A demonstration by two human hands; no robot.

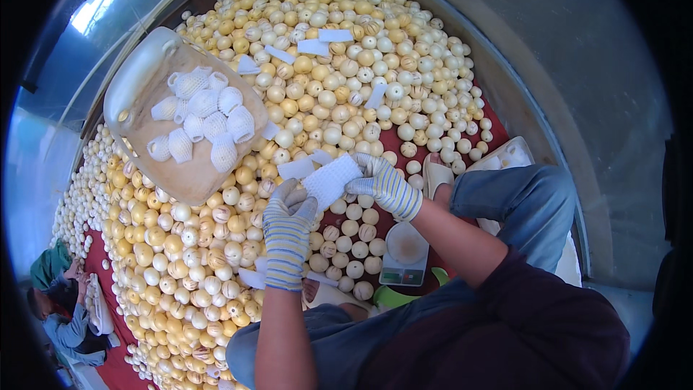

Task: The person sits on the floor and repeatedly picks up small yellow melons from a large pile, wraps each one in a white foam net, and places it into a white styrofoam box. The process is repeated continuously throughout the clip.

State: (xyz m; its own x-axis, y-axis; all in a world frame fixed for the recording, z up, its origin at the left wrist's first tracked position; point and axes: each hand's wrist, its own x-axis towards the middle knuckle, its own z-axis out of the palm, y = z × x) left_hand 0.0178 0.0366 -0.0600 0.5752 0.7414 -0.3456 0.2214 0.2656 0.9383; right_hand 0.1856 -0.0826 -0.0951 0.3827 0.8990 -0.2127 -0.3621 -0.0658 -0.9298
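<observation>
A white foam net sleeve (332, 180) is stretched flat between my gloved hands, above the fruit pile. My left hand (287, 227) pinches its left end near the thumb and fingertips. The opposite end is gripped by my right hand (382, 186). Both gloves are white with blue and yellow stripes. Flat white sleeves (297, 167) lie just behind my left hand on the pale yellow, purple-striped pepino melons (317, 94). No fruit shows inside the held sleeve.
A worn plastic crate (137, 112) at left holds several sleeve-wrapped fruits (204, 102). A small weighing scale (406, 249) stands between my legs, next to a green object (393, 297). Red cloth (393, 146) lies under the pile. Another person (68, 318) sits at far left.
</observation>
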